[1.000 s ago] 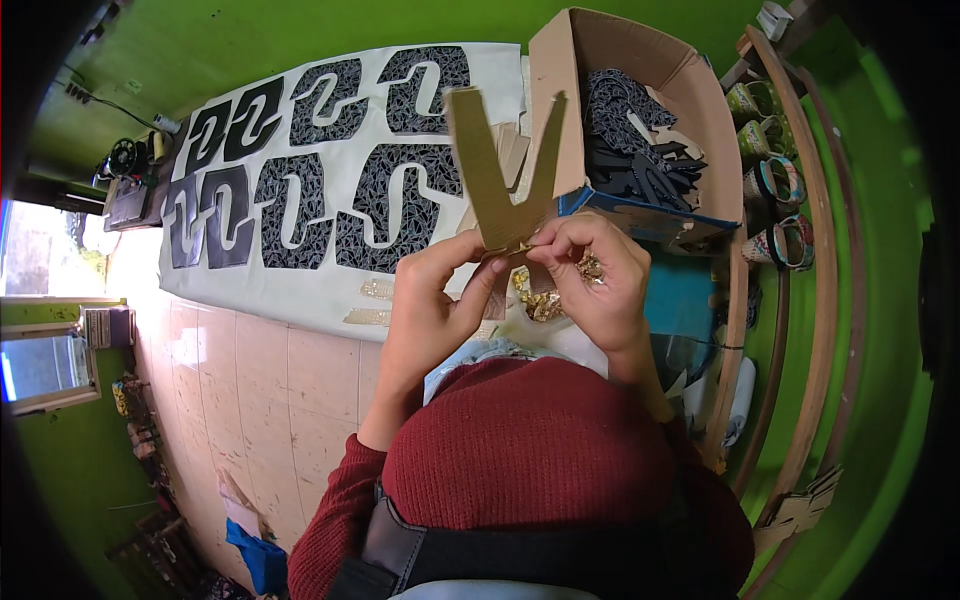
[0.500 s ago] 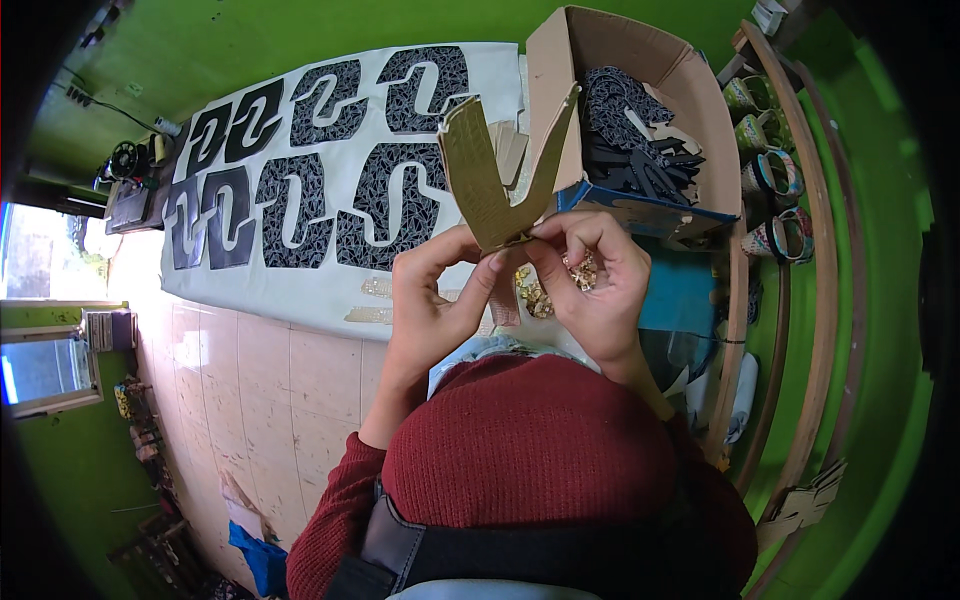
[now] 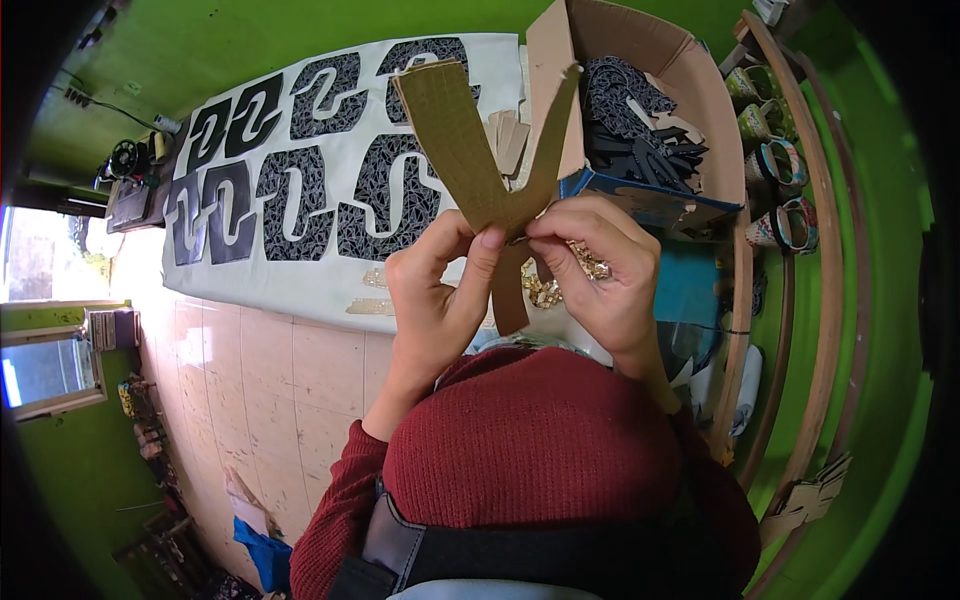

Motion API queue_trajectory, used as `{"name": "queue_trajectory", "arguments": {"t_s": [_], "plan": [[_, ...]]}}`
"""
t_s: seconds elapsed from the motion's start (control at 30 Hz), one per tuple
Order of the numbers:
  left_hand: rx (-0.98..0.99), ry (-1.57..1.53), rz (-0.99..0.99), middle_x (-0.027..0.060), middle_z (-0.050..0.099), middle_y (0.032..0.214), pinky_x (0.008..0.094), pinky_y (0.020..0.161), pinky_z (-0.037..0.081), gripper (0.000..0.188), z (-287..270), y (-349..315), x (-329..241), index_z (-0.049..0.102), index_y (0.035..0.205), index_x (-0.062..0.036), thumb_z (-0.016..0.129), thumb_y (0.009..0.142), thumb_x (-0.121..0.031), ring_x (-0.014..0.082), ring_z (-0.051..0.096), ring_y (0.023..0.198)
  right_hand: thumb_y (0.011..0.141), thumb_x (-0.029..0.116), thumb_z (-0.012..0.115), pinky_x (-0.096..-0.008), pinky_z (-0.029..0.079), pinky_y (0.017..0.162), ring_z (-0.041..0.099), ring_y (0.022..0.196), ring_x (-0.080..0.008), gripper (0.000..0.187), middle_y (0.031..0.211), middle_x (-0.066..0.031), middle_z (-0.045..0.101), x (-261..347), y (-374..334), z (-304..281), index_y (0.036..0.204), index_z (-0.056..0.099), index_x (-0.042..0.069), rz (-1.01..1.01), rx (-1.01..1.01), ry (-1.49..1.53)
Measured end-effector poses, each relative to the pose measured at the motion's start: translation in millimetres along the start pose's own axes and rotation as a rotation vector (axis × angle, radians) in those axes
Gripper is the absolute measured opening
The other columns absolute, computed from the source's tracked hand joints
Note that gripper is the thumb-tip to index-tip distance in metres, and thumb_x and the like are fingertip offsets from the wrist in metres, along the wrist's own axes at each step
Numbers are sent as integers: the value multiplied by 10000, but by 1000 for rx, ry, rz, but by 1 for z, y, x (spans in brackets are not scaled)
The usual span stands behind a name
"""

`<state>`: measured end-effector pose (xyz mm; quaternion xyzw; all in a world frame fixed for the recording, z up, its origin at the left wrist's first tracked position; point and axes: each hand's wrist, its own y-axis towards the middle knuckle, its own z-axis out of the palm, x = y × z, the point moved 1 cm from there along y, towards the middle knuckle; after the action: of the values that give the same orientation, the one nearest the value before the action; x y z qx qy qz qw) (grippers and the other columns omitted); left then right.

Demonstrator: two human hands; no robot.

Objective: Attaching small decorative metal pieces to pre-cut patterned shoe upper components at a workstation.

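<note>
Head view showed the left hand (image 3: 435, 290) and right hand (image 3: 600, 270) raised together; both sets of fingers pinched the olive Y-shaped cut piece (image 3: 485, 175) at its fork. Its arms pointed away, toward the cardboard box (image 3: 690, 90).

Craft workshop: sewing machine (image 3: 125, 160), cut patterned pieces (image 3: 300, 180), parts box (image 3: 640, 110).

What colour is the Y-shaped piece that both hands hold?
The Y-shaped piece is olive-brown, plain, without pattern; the head view shows it.
</note>
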<state>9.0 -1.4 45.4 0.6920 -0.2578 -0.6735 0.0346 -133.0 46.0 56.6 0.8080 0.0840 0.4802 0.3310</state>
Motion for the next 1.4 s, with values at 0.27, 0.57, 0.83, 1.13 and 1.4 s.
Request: {"name": "queue_trajectory", "arguments": {"t_s": [0.27, 0.57, 0.83, 1.13, 1.4], "plan": [[6, 103, 75, 95, 634, 690, 216, 569, 450, 75, 1, -1, -1, 599, 878, 21, 589, 842, -44, 117, 633, 640, 671, -88, 622, -311, 473, 582, 597, 660, -242, 179, 752, -103, 599, 6, 3, -3, 821, 613, 10, 0, 54, -60], [24, 177, 77, 99, 632, 697, 223, 567, 452, 76, 3, 0, -4, 605, 893, 18, 582, 841, -33, 120, 629, 629, 666, -89, 620, -300, 471, 595, 608, 675, -240, 177, 740, -92, 606, 2, 3, 0, 812, 610, 11, 49, 34, -64], [-50, 35, 150, 100, 644, 731, 225, 600, 469, 83, 2, -3, -8, 604, 897, 52, 576, 828, 16, 129, 631, 663, 667, -53, 681, -284, 480, 615, 621, 687, -201, 171, 769, -76, 636, 4, -3, 0, 812, 634, 26, 3, -84, 38], [-34, 198, 296, 98, 648, 723, 234, 545, 448, 119, -5, -3, -5, 629, 890, 19, 632, 772, 7, 159, 625, 613, 674, -73, 670, -294, 493, 611, 624, 695, -207, 181, 806, -108, 633, -1, -6, 4, 841, 639, -7, -52, -97, 154], [-9, 194, 266, 104, 644, 702, 237, 540, 443, 78, -6, -4, -5, 636, 857, 17, 620, 783, -2, 159, 627, 603, 619, -99, 662, -304, 486, 603, 610, 702, -230, 255, 807, -113, 618, -3, -7, 5, 852, 634, 1, -186, -103, 54]]}}
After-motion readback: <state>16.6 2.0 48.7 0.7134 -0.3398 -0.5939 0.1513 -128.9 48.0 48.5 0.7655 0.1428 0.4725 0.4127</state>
